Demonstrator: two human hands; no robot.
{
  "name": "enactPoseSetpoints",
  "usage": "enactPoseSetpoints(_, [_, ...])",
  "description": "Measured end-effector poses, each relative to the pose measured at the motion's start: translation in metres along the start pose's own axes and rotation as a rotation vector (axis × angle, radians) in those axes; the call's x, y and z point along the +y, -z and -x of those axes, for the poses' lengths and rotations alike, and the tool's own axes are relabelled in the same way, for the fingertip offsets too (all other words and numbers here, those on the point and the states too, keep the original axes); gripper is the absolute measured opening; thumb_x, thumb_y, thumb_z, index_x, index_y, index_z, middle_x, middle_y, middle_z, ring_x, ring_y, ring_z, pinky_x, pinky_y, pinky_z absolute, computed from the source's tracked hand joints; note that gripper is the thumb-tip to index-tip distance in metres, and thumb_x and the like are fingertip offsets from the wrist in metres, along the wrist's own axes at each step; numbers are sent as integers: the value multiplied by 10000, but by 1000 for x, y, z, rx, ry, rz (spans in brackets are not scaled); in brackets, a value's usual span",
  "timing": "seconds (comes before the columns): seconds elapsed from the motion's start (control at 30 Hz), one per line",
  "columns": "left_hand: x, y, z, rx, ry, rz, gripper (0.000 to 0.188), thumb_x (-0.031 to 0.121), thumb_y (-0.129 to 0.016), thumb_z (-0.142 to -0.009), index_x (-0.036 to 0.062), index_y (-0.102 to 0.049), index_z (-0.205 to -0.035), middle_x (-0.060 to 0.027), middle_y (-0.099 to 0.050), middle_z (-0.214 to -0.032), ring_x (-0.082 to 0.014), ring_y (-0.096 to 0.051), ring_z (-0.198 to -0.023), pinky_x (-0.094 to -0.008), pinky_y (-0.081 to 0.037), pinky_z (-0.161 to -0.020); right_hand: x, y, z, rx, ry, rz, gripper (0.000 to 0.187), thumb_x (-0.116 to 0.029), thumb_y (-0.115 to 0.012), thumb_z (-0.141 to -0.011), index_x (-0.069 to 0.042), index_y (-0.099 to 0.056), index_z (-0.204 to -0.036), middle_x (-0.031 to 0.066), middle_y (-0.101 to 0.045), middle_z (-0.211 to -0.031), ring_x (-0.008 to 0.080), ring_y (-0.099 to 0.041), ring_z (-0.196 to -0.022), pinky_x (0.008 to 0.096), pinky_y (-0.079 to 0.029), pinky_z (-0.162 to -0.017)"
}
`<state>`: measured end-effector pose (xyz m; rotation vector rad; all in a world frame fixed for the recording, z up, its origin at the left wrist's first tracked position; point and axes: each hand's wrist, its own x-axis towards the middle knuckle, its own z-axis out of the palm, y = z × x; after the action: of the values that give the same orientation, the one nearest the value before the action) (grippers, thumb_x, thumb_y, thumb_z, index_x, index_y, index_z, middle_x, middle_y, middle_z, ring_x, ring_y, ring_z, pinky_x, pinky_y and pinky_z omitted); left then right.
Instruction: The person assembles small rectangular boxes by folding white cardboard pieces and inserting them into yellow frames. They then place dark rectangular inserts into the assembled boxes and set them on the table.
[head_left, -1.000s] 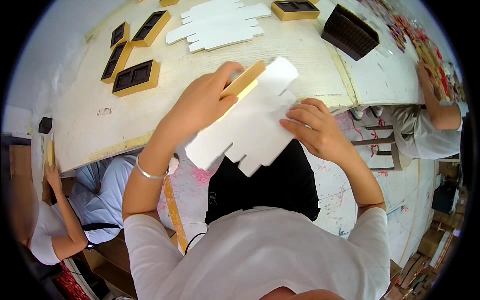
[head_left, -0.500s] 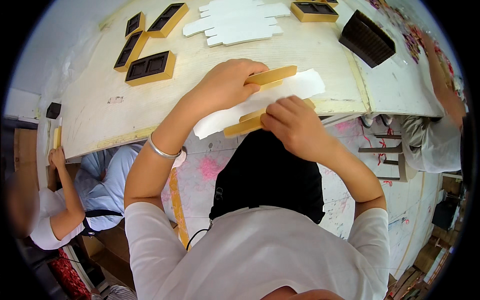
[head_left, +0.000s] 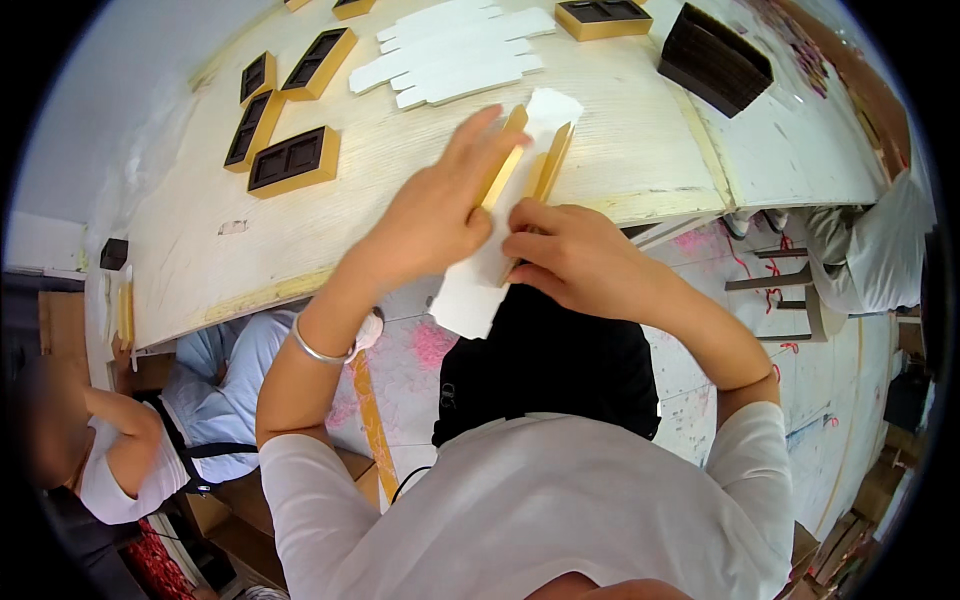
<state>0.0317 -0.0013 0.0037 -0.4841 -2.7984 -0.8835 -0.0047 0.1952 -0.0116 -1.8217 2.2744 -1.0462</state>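
Observation:
A part-folded cardboard box blank (head_left: pixel 467 292), white inside and gold outside, lies slanted over the table's near edge, its near end above my lap. Its two long gold sides stand raised. My left hand (head_left: pixel 430 215) grips the left side, fingers stretched along the outside and thumb low by the near part; the fingertips are slightly blurred. My right hand (head_left: pixel 590 255) is closed on the right side near its close end, fingers curled over the edge. Both hands hide part of the folds.
Several gold boxes with dark inserts (head_left: pixel 293 165) stand at left on the table (head_left: pixel 640 150). White flat blanks (head_left: pixel 450 50) are stacked at the far middle. Dark trays (head_left: pixel 715 62) sit nested at far right, near another gold box (head_left: pixel 603 18). A person (head_left: pixel 125 440) sits at left.
The blank has swung from lying crosswise to pointing away from me. My left hand has moved down and left along with it; the right stays at its near end.

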Motion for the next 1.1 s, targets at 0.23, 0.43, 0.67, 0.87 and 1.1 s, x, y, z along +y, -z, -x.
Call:
enactPoseSetpoints(0.23, [12, -4, 2, -272, -225, 272, 431, 169, -783, -673, 75, -622, -1062, -88, -523, -1230, -251, -567, -1006, -359, -481, -822, 21, 28, 41, 135, -182, -304, 108, 18, -661, -714, 6, -569, -768, 134, -540, -847, 302, -560, -794, 371, -459, -690])
enactPoseSetpoints(0.43, [22, -25, -4, -145, -118, 198, 356, 226, -790, -684, 86, -639, -975, -61, -611, -867, -246, -582, -824, -343, -484, -693, 10, 39, 30, 37, -314, -298, 225, 27, -642, -728, 4, -528, -921, 118, -543, -827, 309, -566, -764, 362, -464, -667])
enactPoseSetpoints(0.67, [29, -44, -3, 27, -110, 123, 162, 200, -746, -739, 65, -661, -767, -60, -584, -689, -220, -571, -643, -324, -446, -569, 10, 34, 45, 51, -209, -199, 356, 55, -647, -715, -14, -530, -1044, 163, -517, -1132, 323, -556, -961, 359, -467, -796])
enactPoseSetpoints(0.87, [38, -35, -5, -66, 126, 386, 276, 286, -684, -848, 22, -606, -827, -72, -582, -675, -179, -541, -599, -287, -438, -584, 11, 15, 62, 301, 7, 177, 334, 41, -665, -716, 5, -590, -1039, 169, -534, -1201, 328, -568, -997, 356, -482, -839])
enactPoseSetpoints(1.1, [35, -28, 1, -87, 69, 665, 367, 352, -582, -936, 33, -462, -1073, -69, -579, -746, -153, -534, -634, -263, -438, -601, 15, -7, 43, 627, -145, -198, 97, 27, -654, -793, 37, -599, -872, 118, -553, -949, 206, -581, -779, 278, -473, -673])
